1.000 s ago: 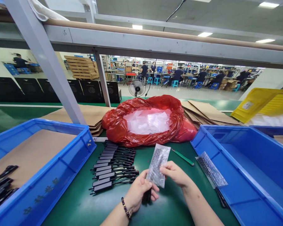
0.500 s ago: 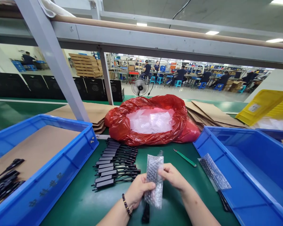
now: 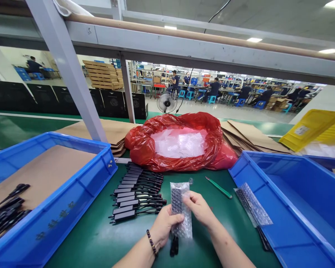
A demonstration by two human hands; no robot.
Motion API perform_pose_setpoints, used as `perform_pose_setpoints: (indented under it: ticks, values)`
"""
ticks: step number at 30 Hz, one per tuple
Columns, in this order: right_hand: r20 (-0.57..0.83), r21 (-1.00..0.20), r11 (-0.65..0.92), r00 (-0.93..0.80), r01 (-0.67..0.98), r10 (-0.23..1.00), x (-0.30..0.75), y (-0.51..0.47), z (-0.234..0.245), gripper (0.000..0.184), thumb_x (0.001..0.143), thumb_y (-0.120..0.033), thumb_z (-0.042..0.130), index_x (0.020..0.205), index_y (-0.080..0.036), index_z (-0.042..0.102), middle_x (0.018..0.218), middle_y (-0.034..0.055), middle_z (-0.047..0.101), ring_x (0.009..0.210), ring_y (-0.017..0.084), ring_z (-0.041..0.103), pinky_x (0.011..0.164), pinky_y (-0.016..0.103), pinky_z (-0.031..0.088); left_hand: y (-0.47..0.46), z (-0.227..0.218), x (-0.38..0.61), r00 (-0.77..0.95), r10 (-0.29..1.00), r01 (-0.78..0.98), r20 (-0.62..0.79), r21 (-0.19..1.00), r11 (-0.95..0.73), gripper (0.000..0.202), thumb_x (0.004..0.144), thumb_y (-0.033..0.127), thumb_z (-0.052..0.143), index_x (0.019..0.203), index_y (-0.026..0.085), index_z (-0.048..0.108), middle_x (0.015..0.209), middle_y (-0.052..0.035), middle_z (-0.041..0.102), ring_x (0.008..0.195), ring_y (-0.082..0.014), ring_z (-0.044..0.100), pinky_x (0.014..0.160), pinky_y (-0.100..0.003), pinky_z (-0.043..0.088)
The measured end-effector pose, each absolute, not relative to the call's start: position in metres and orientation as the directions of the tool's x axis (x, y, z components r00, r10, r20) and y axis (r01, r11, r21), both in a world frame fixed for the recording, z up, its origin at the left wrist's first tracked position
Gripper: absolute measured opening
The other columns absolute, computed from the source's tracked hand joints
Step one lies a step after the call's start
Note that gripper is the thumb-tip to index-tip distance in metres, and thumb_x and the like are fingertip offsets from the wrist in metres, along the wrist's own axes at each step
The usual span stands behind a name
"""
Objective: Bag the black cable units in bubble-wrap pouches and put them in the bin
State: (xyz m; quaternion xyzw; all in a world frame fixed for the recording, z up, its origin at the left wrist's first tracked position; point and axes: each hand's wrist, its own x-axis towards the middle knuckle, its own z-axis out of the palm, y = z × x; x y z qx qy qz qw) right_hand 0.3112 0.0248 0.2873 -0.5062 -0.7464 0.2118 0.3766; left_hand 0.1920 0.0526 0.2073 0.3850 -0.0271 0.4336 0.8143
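Observation:
Both my hands hold a small clear bubble-wrap pouch (image 3: 180,203) upright over the green table. My left hand (image 3: 163,227) pinches its lower left side; a black cable part (image 3: 173,245) sticks out below the pouch. My right hand (image 3: 198,208) grips the pouch's right edge. Just left of my hands lies a neat row of black adapter cables (image 3: 136,195). Behind them a red plastic bag (image 3: 212,149) lies open, full of clear pouches.
A blue bin (image 3: 80,190) on the left holds cardboard and loose black cables. Another blue bin (image 3: 281,208) on the right has a packed pouch (image 3: 252,204) leaning on its rim. A green pen (image 3: 219,187) lies nearby. Cardboard sheets, a yellow bin and distant workers sit behind.
The pouch went from tilted to upright and came lower and nearer to me. The black part has slid further into it, with less showing below.

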Motion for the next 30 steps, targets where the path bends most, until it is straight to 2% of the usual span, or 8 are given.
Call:
perform_pose_setpoints:
  ticks: [2, 5, 10, 13, 16, 18, 21, 30]
  values:
    - [0.328, -0.644, 0.398, -0.233, 0.653, 0.915, 0.304, 0.024, 0.28, 0.044, 0.078, -0.05, 0.046, 0.084, -0.006, 0.051, 0.081, 0.0083, 0.052, 0.073, 0.012, 0.045, 0.067, 0.023, 0.037, 0.054, 0.208, 0.192, 0.547, 0.747, -0.781, 0.379, 0.553, 0.291, 0.042, 0.054, 0.019, 0.074, 0.089, 0.004, 0.056, 0.081, -0.01, 0.058, 0.072, -0.013, 0.053, 0.069, -0.025, 0.041]
    - [0.43, -0.405, 0.315, -0.125, 0.858, 0.894, 0.292, 0.02, 0.271, 0.039, 0.083, -0.045, 0.036, 0.073, -0.009, 0.049, 0.073, 0.0056, 0.051, 0.067, 0.011, 0.043, 0.062, 0.022, 0.032, 0.056, 0.21, 0.191, 0.509, 0.779, -0.805, 0.365, 0.521, 0.282, 0.046, 0.056, 0.021, 0.073, 0.095, 0.004, 0.054, 0.089, -0.0118, 0.059, 0.082, -0.0167, 0.055, 0.078, -0.029, 0.041]
    - [0.522, -0.072, 0.122, -0.067, 0.99, 0.85, 0.292, -0.005, 0.291, 0.037, 0.085, -0.04, 0.031, 0.063, -0.011, 0.039, 0.065, 0.0031, 0.048, 0.06, 0.01, 0.039, 0.057, 0.022, 0.025, 0.056, 0.209, 0.19, 0.653, 0.65, -0.709, 0.388, 0.616, 0.343, 0.049, 0.063, 0.023, 0.07, 0.101, 0.007, 0.045, 0.096, -0.0121, 0.056, 0.081, -0.0154, 0.055, 0.075, -0.028, 0.042]
    - [0.522, 0.08, -0.138, 0.076, 0.987, 0.849, 0.317, -0.03, 0.322, 0.033, 0.088, -0.036, 0.03, 0.068, -0.013, 0.044, 0.071, 0.0034, 0.052, 0.065, 0.012, 0.045, 0.06, 0.024, 0.027, 0.056, 0.207, 0.188, 0.716, 0.623, -0.613, 0.315, 0.71, 0.347, 0.049, 0.064, 0.028, 0.07, 0.098, 0.008, 0.041, 0.093, -0.0104, 0.055, 0.078, -0.0157, 0.056, 0.071, -0.027, 0.042]
    - [0.535, 0.21, -0.497, 0.327, 0.842, 0.779, 0.36, -0.049, 0.351, 0.029, 0.089, -0.032, 0.028, 0.081, -0.013, 0.05, 0.08, 0.0063, 0.056, 0.075, 0.018, 0.054, 0.065, 0.027, 0.031, 0.055, 0.206, 0.188, 0.76, 0.561, -0.563, 0.327, 0.762, 0.319, 0.047, 0.067, 0.032, 0.067, 0.096, 0.008, 0.041, 0.088, -0.0099, 0.055, 0.076, -0.0152, 0.057, 0.069, -0.026, 0.041]
    - [0.5, 0.24, -0.661, 0.493, 0.711, 0.712, 0.391, -0.054, 0.363, 0.03, 0.089, -0.031, 0.028, 0.091, -0.012, 0.051, 0.087, 0.01, 0.058, 0.083, 0.023, 0.056, 0.069, 0.03, 0.035, 0.053, 0.206, 0.188, 0.782, 0.522, -0.54, 0.34, 0.788, 0.295, 0.044, 0.069, 0.033, 0.066, 0.095, 0.008, 0.041, 0.086, -0.0095, 0.055, 0.074, -0.0142, 0.057, 0.067, -0.025, 0.041]
    - [0.416, 0.241, -0.734, 0.615, 0.635, 0.669, 0.426, -0.051, 0.368, 0.032, 0.089, -0.027, 0.028, 0.097, -0.011, 0.054, 0.098, 0.0123, 0.057, 0.092, 0.024, 0.055, 0.073, 0.032, 0.038, 0.05, 0.206, 0.189, 0.8, 0.503, -0.507, 0.326, 0.816, 0.278, 0.044, 0.068, 0.035, 0.065, 0.094, 0.007, 0.042, 0.084, -0.0091, 0.055, 0.072, -0.0136, 0.057, 0.065, -0.024, 0.04]
    - [0.471, 0.257, -0.766, 0.616, 0.589, 0.631, 0.445, -0.052, 0.367, 0.035, 0.089, -0.029, 0.028, 0.098, -0.009, 0.056, 0.1, 0.0124, 0.055, 0.094, 0.024, 0.054, 0.077, 0.034, 0.039, 0.053, 0.206, 0.187, 0.804, 0.507, -0.482, 0.311, 0.84, 0.248, 0.047, 0.066, 0.038, 0.066, 0.094, 0.007, 0.043, 0.084, -0.0088, 0.056, 0.071, -0.0127, 0.057, 0.064, -0.022, 0.04]
